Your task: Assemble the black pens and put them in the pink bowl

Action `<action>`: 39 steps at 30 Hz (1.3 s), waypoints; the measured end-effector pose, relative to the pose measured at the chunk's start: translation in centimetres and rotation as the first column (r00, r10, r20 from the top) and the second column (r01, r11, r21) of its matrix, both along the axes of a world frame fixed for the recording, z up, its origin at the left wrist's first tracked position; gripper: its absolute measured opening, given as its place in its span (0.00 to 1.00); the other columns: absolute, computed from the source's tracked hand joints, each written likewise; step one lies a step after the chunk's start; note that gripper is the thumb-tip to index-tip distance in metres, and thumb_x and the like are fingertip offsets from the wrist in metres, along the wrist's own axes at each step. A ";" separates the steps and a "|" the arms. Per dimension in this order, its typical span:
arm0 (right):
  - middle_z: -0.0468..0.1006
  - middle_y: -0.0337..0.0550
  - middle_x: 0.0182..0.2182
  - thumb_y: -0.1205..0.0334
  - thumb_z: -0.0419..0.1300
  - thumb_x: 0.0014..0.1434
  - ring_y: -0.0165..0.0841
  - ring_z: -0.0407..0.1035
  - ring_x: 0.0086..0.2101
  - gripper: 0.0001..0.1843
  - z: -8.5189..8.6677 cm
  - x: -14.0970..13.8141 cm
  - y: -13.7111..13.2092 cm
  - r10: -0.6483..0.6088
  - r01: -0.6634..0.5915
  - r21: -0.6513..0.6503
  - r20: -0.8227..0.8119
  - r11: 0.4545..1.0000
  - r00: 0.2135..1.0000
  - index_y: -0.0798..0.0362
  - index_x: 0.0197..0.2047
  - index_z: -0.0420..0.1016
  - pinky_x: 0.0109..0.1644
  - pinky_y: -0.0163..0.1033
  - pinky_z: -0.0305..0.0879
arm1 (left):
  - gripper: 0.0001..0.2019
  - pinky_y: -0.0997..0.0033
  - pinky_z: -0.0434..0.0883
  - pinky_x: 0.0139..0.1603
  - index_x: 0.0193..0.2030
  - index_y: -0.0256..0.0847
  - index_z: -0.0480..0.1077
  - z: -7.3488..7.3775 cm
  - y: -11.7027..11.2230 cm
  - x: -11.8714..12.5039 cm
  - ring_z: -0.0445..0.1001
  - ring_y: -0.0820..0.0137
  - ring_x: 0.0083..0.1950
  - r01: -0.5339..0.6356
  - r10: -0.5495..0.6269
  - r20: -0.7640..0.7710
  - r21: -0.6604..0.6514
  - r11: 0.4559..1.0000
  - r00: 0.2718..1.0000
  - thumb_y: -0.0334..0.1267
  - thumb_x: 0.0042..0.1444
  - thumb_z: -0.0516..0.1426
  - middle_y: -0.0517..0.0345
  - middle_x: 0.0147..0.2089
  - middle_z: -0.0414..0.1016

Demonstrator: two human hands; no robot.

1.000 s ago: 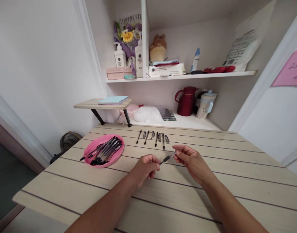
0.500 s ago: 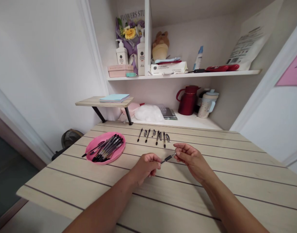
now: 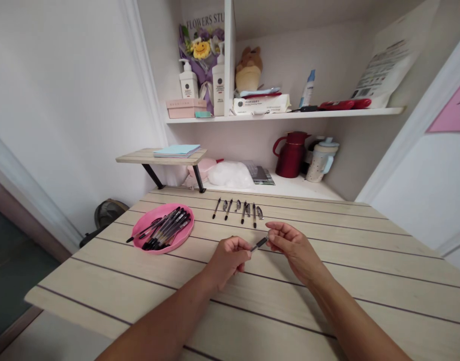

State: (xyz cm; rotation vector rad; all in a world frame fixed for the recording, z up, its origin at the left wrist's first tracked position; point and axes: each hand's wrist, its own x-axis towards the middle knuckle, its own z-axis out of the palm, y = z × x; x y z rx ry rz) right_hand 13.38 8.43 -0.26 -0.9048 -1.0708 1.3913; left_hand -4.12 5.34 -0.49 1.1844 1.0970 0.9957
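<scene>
My left hand (image 3: 230, 256) is closed round the lower end of a black pen (image 3: 259, 244) held just above the wooden table (image 3: 327, 281). My right hand (image 3: 292, 245) pinches the pen's other end, where a small clear piece shows between thumb and finger. Both hands sit close together at the table's middle. A row of black pens and clear caps (image 3: 239, 209) lies on the table beyond my hands. A pink plate (image 3: 145, 235) with several black pens stands to the left.
At the back, a low shelf holds a red jug (image 3: 291, 155), a pale cup (image 3: 320, 159) and a white bag (image 3: 230, 175). A small wooden riser (image 3: 160, 159) carries a blue notebook. The upper shelf holds bottles, boxes and a plush toy.
My hands have drawn slightly closer together on the pen, so less of its barrel shows between them. The view shifted a little to the left.
</scene>
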 end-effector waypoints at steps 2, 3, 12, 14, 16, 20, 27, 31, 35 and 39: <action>0.70 0.35 0.24 0.59 0.69 0.39 0.26 0.64 0.24 0.21 -0.1 -0.2 0.0 -0.008 0.008 -0.013 -0.016 1.000 1.000 0.53 0.39 0.73 0.29 0.34 0.60 | 0.06 0.80 0.55 0.20 0.30 0.36 0.68 0.0 -0.2 0.2 0.58 0.80 0.20 -0.054 0.059 -0.047 0.116 0.992 0.997 0.33 0.42 0.57 0.65 0.21 0.62; 0.70 0.35 0.24 0.60 0.69 0.39 0.26 0.64 0.24 0.21 -0.2 -0.3 0.0 -0.012 0.011 -0.015 -0.024 1.000 1.000 0.53 0.38 0.73 0.30 0.34 0.60 | 0.05 0.79 0.56 0.22 0.29 0.36 0.69 0.1 -0.3 0.3 0.59 0.80 0.21 -0.085 0.101 -0.076 0.186 0.979 0.992 0.32 0.42 0.57 0.65 0.21 0.63; 0.75 0.41 0.29 0.57 0.66 0.44 0.29 0.67 0.29 0.18 0.3 0.1 -0.4 0.081 -0.086 -0.035 -0.131 0.996 0.988 0.52 0.40 0.76 0.33 0.35 0.62 | 0.08 0.80 0.57 0.20 0.31 0.36 0.68 0.5 -0.7 0.5 0.58 0.81 0.19 -0.111 0.107 0.051 0.097 0.989 0.993 0.35 0.42 0.59 0.66 0.21 0.63; 0.75 0.41 0.29 0.58 0.67 0.44 0.29 0.67 0.30 0.16 0.2 0.1 -0.3 0.093 -0.100 -0.038 -0.150 0.994 0.984 0.52 0.38 0.77 0.34 0.35 0.62 | 0.08 0.80 0.56 0.19 0.31 0.37 0.68 0.6 -0.8 0.4 0.59 0.81 0.18 -0.113 0.109 0.053 0.071 0.991 0.993 0.36 0.43 0.59 0.66 0.20 0.62; 0.76 0.41 0.28 0.59 0.68 0.42 0.29 0.67 0.29 0.15 0.0 0.0 -0.3 0.086 -0.093 -0.044 -0.140 0.995 0.986 0.53 0.36 0.78 0.34 0.35 0.62 | 0.08 0.81 0.56 0.19 0.31 0.36 0.68 0.7 -0.8 0.4 0.59 0.81 0.18 -0.104 0.101 0.057 0.064 0.993 0.993 0.36 0.42 0.59 0.66 0.19 0.63; 0.74 0.38 0.24 0.58 0.68 0.43 0.26 0.64 0.25 0.10 -0.7 -0.5 -0.1 0.063 -0.068 -0.032 -0.118 0.997 0.991 0.53 0.30 0.77 0.32 0.34 0.61 | 0.09 0.80 0.57 0.19 0.30 0.36 0.68 0.7 -0.8 0.5 0.59 0.82 0.18 -0.098 0.092 0.081 0.076 0.992 0.992 0.35 0.41 0.60 0.66 0.21 0.64; 0.76 0.44 0.35 0.54 0.65 0.46 0.34 0.67 0.35 0.13 -0.4 -0.8 -0.5 0.120 -0.124 -0.008 -0.178 0.992 0.977 0.51 0.35 0.76 0.37 0.39 0.65 | 0.09 0.80 0.57 0.19 0.30 0.36 0.68 0.8 -0.9 0.6 0.60 0.82 0.18 -0.101 0.095 0.098 0.062 0.993 0.991 0.35 0.41 0.60 0.66 0.20 0.64; 0.75 0.40 0.30 0.59 0.68 0.41 0.30 0.67 0.30 0.09 -0.4 -0.9 -0.5 0.039 -0.044 -0.032 -0.150 0.999 0.988 0.52 0.28 0.76 0.36 0.38 0.65 | 0.09 0.81 0.56 0.19 0.30 0.36 0.68 0.8 -0.9 0.6 0.59 0.82 0.18 -0.094 0.088 0.103 0.058 0.994 0.991 0.35 0.40 0.60 0.66 0.20 0.64; 0.76 0.43 0.34 0.55 0.66 0.45 0.34 0.69 0.35 0.13 -0.2 -0.9 -0.6 0.130 -0.138 -0.038 -0.168 0.990 0.977 0.51 0.33 0.75 0.38 0.40 0.66 | 0.09 0.80 0.56 0.19 0.30 0.36 0.68 0.8 -0.9 0.7 0.58 0.82 0.18 -0.105 0.098 0.123 0.044 0.994 0.988 0.36 0.40 0.61 0.66 0.19 0.63; 0.77 0.41 0.32 0.57 0.68 0.42 0.32 0.69 0.33 0.10 -0.1 -0.9 -0.7 0.082 -0.087 -0.033 -0.138 0.996 0.987 0.51 0.29 0.76 0.40 0.39 0.65 | 0.09 0.80 0.56 0.19 0.30 0.36 0.68 0.8 -1.0 0.7 0.59 0.82 0.18 -0.100 0.093 0.118 0.047 0.994 0.989 0.36 0.40 0.61 0.66 0.20 0.64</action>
